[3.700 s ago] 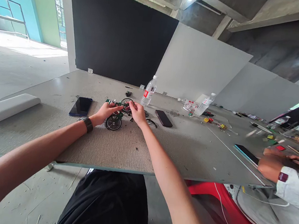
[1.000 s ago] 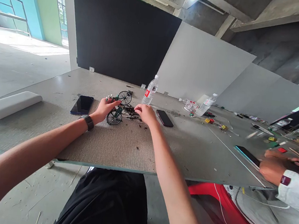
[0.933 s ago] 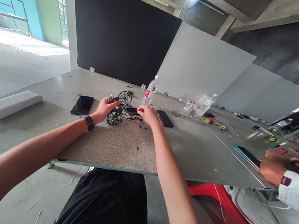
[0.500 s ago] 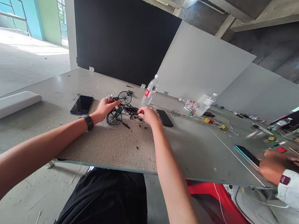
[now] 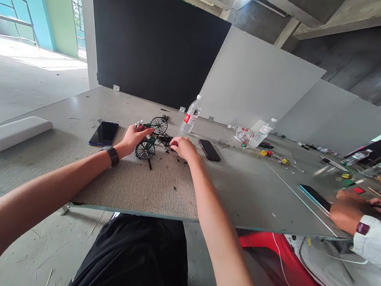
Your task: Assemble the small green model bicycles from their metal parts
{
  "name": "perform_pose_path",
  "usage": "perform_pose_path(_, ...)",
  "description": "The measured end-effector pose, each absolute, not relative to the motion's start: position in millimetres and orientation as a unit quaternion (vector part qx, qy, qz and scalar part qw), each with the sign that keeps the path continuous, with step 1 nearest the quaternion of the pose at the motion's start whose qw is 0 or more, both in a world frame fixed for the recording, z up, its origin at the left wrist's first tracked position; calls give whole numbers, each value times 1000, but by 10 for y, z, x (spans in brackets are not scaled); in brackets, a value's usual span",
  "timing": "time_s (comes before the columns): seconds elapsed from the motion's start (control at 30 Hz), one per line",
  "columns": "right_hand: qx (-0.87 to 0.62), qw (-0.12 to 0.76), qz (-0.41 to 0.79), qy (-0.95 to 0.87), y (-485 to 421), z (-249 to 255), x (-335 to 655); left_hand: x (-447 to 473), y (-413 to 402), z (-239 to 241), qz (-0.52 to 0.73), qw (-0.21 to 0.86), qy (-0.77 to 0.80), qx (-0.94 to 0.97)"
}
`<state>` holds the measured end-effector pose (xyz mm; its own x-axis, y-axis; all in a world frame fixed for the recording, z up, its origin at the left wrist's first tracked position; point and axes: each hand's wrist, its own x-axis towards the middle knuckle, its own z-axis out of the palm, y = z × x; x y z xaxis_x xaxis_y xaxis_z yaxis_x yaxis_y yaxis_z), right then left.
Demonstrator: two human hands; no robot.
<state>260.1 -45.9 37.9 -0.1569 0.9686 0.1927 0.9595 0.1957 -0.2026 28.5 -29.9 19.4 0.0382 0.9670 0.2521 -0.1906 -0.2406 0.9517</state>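
My left hand [image 5: 134, 137] is closed around part of a small green and black model bicycle [image 5: 149, 143], between its two spoked wheels. One wheel [image 5: 159, 125] is on the far side, and the other wheel [image 5: 145, 149] is close to my wrist. Just right of the model, my right hand [image 5: 182, 147] bends its fingers down into a scatter of small black parts [image 5: 167, 144]. Its fingertips are pinched together, and whatever lies between them is too small to make out. A short black stick-like piece [image 5: 150, 164] rests on the table below the near wheel.
A dark phone [image 5: 104, 133] and a white power bank [image 5: 12, 133] lie to my left. Behind my right hand stands a water bottle [image 5: 191, 115]; a second phone [image 5: 209, 150] lies beside it. At far right, another person's hand [image 5: 348, 211] is near a phone [image 5: 314, 198].
My right hand has shifted slightly left, towards the model bicycle. The short black piece below the near wheel has moved left and turned more upright. My left hand keeps its hold.
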Motion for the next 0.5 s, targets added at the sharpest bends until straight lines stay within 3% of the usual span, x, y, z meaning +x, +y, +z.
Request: perform_pose_path(0.5,-607,153,6,-780,-520,433,2453,184,-160,280,648,507,373,428)
